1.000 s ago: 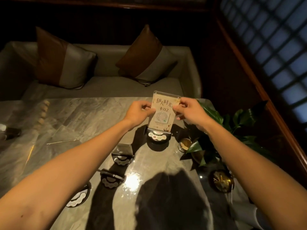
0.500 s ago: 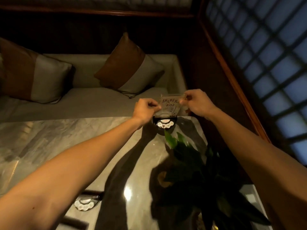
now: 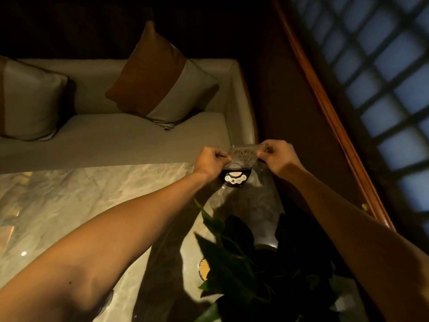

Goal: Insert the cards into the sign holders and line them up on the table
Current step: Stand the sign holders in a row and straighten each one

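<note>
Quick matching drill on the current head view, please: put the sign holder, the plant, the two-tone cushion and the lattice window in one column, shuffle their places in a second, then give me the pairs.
Things:
1. sign holder
2. plant
3. cushion
4. lattice window

Places:
A. leaning on the sofa back
B. upper right, behind the wooden rail
C. at the table's far edge, pinched between left hand and right hand
D. near end of the table, between the forearms

Pairs: 1-C, 2-D, 3-A, 4-B
</note>
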{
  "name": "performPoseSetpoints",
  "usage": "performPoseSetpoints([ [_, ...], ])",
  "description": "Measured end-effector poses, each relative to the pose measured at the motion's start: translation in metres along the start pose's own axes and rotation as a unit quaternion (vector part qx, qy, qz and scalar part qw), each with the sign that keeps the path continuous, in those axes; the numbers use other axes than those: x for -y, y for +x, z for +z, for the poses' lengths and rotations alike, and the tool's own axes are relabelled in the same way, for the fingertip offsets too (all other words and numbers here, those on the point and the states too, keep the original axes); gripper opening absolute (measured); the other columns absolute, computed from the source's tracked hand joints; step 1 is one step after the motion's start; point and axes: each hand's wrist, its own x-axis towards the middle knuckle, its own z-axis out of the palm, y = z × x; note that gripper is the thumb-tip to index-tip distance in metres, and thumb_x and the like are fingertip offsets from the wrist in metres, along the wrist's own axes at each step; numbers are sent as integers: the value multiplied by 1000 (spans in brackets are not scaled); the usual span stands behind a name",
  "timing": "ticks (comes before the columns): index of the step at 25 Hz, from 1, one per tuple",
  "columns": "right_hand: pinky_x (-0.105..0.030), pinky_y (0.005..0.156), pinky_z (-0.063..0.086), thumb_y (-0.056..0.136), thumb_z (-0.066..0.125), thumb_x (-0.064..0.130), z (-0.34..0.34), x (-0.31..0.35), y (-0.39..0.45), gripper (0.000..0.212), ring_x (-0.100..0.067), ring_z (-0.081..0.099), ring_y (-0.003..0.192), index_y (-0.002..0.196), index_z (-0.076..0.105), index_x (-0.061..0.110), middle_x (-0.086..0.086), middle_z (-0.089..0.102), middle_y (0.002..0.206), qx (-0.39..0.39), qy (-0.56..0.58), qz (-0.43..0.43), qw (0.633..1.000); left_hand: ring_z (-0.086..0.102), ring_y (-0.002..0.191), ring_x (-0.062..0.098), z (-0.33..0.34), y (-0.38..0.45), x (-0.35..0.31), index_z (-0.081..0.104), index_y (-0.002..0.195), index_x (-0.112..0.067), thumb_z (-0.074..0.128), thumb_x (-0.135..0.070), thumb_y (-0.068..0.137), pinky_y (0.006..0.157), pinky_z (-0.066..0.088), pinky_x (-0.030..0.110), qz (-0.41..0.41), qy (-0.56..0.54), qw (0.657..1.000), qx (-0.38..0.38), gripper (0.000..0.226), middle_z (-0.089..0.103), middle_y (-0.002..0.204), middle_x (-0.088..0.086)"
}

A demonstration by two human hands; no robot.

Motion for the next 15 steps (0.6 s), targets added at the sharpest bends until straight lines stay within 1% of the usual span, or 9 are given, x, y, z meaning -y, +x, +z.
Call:
performPoseSetpoints([
  [2,-22,69,53,100,59,16,1,-8,3,17,-13,66,92,113,70,16,0,70,104,2,0,12,1000,60,85,13,7,4,3,76,95,-3,73,-11,88,79,48,27,7,27,1000,12,11,70,90,5],
  [4,-25,72,54,100,59,16,3,-12,3,18,-14,66,92,115,69,16,0,70,104,0,-1,22,1000,61,88,13,9,7,6,76,99,-5,70,-12,90,82,47,26,15,53,998,28,13,73,98,8],
  [6,-29,79,56,100,59,14,4,-11,4,19,-18,66,98,117,67,16,-2,70,108,-6,9,30,1000,63,97,15,5,5,3,73,112,-7,68,-11,91,89,48,26,17,63,997,50,22,71,102,4],
  [8,-26,78,55,99,59,9,4,-6,2,25,-19,65,103,123,62,14,-2,68,116,15,21,54,998,60,105,14,-7,-4,-4,62,131,-7,66,-9,92,98,48,27,4,45,995,90,39,65,109,2],
  [10,-29,80,56,96,61,6,0,-1,1,36,-21,64,108,131,53,12,-4,65,121,42,19,81,996,57,107,10,-29,-18,-10,56,137,-8,63,-9,94,93,46,21,-1,35,994,107,44,62,120,2],
  [11,-35,87,57,94,64,7,-3,3,-2,45,-26,63,114,136,48,10,-8,64,126,46,16,92,995,57,106,10,-44,-25,-10,58,135,-8,62,-10,95,89,45,20,3,38,994,106,41,62,124,1],
  [12,-41,96,55,93,66,8,-5,10,-8,55,-30,60,121,142,41,8,-13,62,132,36,4,98,994,60,105,11,-62,-35,-7,60,132,-9,62,-10,95,87,45,20,5,40,994,100,38,64,126,3],
  [13,-44,101,51,92,66,8,-7,18,-14,63,-34,57,126,148,35,7,-17,57,138,8,-8,100,995,62,105,14,-82,-46,-5,62,130,-9,63,-11,94,87,46,21,8,41,994,97,37,66,125,6],
  [15,-43,104,48,93,64,6,-8,44,-33,66,-36,52,129,151,32,6,-19,48,145,-78,-15,79,994,66,103,16,-121,-74,2,63,130,-10,69,-16,91,85,48,22,13,44,995,86,39,70,118,12],
])
